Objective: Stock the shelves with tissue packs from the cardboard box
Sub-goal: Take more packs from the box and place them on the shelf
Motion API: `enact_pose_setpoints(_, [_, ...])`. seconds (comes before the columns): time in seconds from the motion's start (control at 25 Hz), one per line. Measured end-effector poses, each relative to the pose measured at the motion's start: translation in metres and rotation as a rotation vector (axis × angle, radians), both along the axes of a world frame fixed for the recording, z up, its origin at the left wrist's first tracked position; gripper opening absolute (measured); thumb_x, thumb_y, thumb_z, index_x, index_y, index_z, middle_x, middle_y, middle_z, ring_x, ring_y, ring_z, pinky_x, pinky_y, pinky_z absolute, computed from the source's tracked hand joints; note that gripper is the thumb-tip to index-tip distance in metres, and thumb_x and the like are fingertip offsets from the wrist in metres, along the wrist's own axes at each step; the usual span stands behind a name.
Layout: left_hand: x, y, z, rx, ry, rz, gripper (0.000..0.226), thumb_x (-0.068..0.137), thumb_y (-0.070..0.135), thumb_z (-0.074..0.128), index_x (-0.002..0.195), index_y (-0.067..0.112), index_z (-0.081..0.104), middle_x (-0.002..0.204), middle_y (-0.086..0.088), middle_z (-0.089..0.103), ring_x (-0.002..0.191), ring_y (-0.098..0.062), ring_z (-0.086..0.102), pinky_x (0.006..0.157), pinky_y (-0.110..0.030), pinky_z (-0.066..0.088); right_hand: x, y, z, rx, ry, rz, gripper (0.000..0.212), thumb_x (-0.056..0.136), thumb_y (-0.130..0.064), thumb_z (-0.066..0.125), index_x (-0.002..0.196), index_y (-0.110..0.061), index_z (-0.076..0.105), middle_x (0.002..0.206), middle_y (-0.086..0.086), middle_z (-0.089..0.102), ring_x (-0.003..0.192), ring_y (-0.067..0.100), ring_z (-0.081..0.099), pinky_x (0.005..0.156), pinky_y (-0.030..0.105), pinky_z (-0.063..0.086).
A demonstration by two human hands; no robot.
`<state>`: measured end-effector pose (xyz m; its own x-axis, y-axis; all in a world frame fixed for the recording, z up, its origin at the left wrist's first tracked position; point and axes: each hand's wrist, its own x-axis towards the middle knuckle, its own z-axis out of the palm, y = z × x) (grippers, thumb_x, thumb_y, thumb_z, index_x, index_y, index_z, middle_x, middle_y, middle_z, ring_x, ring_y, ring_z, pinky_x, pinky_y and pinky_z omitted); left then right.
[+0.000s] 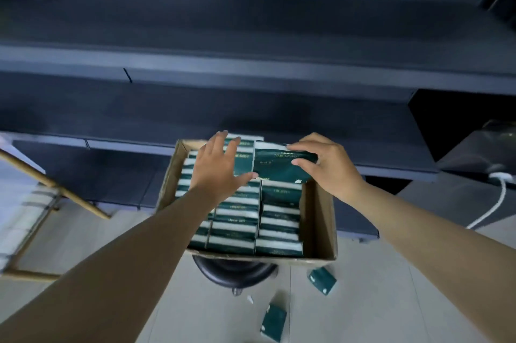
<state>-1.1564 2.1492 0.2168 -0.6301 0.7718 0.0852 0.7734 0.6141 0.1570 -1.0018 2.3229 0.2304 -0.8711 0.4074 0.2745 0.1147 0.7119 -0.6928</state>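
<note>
right hand (329, 164) pinches tissue pack (279, 167) at box (321, 220) far edge | left hand (217, 169) fingers spread flat on packs

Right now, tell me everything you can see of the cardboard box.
The cardboard box is plain brown corrugated card, open at the top, and sits on a dark round stool in front of the dark shelves. It is nearly full of dark green and white tissue packs standing on edge in rows. The right hand pinches one pack above the far end; the left hand, fingers spread, rests on the packs.
</note>
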Motion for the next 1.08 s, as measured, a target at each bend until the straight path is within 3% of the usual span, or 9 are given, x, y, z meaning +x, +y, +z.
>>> enact_pose_setpoints(0.32, [-0.028,0.007,0.178,0.282,0.255,-0.006,0.091,0.076,0.067,0.059,0.146,0.018,0.028,0.156,-0.012,0.013,0.143,-0.026,0.012,0.114,-0.039,0.017,-0.022,0.005,0.188,0.141,0.176,-0.001,0.027,0.080,-0.006,0.072,0.105,-0.015,0.071,0.096,-0.007,0.061,0.090,0.008,0.058,0.084,0.014,0.042])
enact_pose_setpoints(0.56, [-0.060,0.003,0.282,0.415,0.407,0.006,0.090,0.076,0.067,0.058,0.145,0.017,0.029,0.156,-0.014,0.015,0.143,-0.027,0.013,0.113,-0.039,0.016,-0.049,-0.003,0.302,0.284,0.248,0.027,0.027,0.082,-0.009,0.070,0.108,-0.017,0.070,0.095,-0.010,0.059,0.080,-0.014,0.052,0.074,0.001,0.033])
enact_pose_setpoints(0.84, [-0.157,0.000,0.363,0.567,0.512,0.020,0.096,0.075,0.069,0.057,0.148,0.019,0.022,0.151,-0.010,0.028,0.140,-0.024,0.023,0.111,-0.038,0.022,-0.138,-0.015,0.386,0.383,0.367,0.012,0.026,0.083,-0.011,0.069,0.107,-0.020,0.070,0.095,-0.017,0.058,0.088,-0.007,0.053,0.082,0.004,0.035])
enact_pose_setpoints(1.08, [-0.301,0.005,0.378,0.468,0.452,-0.006,0.100,0.075,0.073,0.052,0.151,0.022,0.013,0.152,-0.009,0.024,0.141,-0.023,0.020,0.113,-0.038,0.020,-0.277,-0.008,0.388,0.288,0.416,-0.109,0.025,0.083,-0.009,0.068,0.105,-0.022,0.070,0.098,-0.009,0.059,0.096,0.007,0.054,0.086,0.003,0.034])
